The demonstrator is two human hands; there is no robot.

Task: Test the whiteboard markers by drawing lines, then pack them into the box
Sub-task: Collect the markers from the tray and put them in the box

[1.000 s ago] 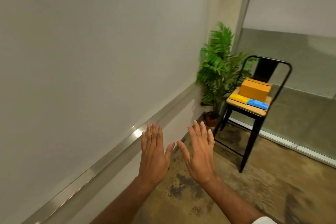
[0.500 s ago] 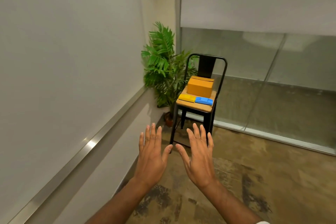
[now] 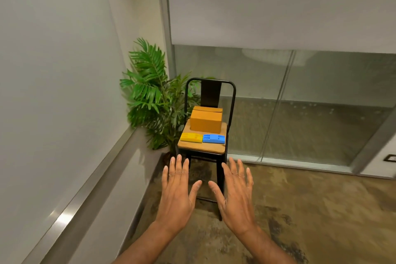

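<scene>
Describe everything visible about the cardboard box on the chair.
The cardboard box is a plain orange-brown carton, wider than tall, with no print that can be made out. Its top looks open, one flap standing up along the back edge. It sits upright at the rear of the chair's wooden seat, just in front of the black backrest. A yellow pack and a blue pack lie side by side in front of it. Neither hand touches it.

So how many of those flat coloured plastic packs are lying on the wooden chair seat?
2. The flat yellow plastic pack lies front-left on the wooden chair seat, the flat blue plastic pack just right of it, both before the orange cardboard box. The box may hide others.
</scene>
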